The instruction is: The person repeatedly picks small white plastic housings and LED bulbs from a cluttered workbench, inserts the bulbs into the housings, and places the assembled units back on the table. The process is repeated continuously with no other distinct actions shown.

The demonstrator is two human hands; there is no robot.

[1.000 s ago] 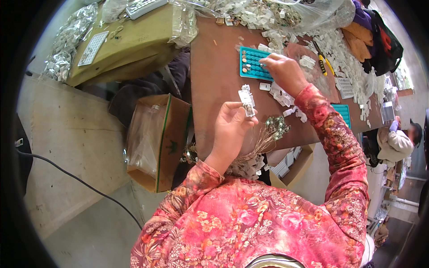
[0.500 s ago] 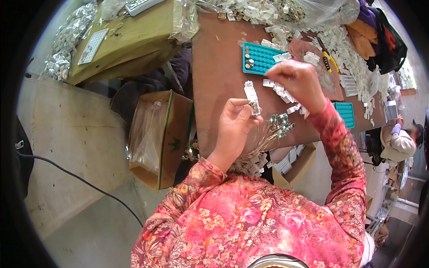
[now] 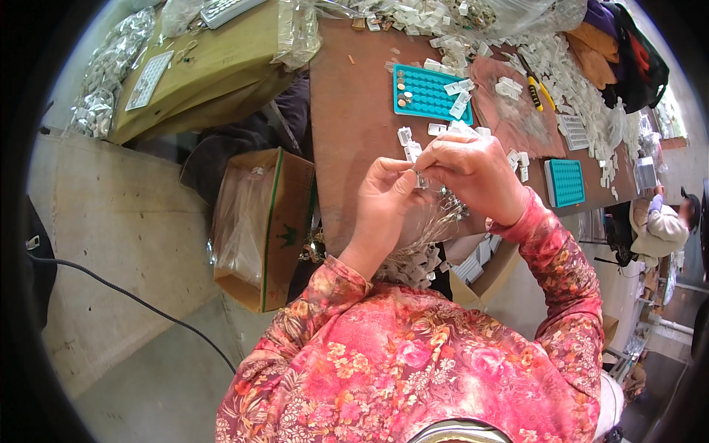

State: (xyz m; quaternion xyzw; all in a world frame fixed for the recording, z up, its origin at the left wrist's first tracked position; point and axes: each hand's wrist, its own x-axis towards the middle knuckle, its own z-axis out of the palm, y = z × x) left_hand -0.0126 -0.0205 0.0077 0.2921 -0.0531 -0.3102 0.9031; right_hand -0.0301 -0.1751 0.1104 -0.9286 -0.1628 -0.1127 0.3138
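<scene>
Between thumb and fingers of my left hand (image 3: 384, 196) is a small white plastic case (image 3: 411, 151), its upper end sticking out past the fingertips. My right hand (image 3: 476, 171) meets it from the right, thumb and fingers closed in a pinch at the lower part of the case. What the right fingertips hold is too small and covered to make out. Beyond the hands lies a teal tray (image 3: 432, 96) with a few round button cells (image 3: 402, 96) along its left side and white pieces (image 3: 459, 103) on its right end. A bundle of thin wires (image 3: 432, 232) lies just below my hands.
A heap of white plastic pieces (image 3: 572, 96) covers the table's right side, beside yellow-handled pliers (image 3: 538, 96). A second teal tray (image 3: 566, 183) sits near the right edge. An open cardboard box (image 3: 288, 236) stands left of the table. Another person (image 3: 657, 225) is at far right.
My right hand has come down and left from near the teal tray to the white case in my left hand. More white pieces now show on the tray's right end.
</scene>
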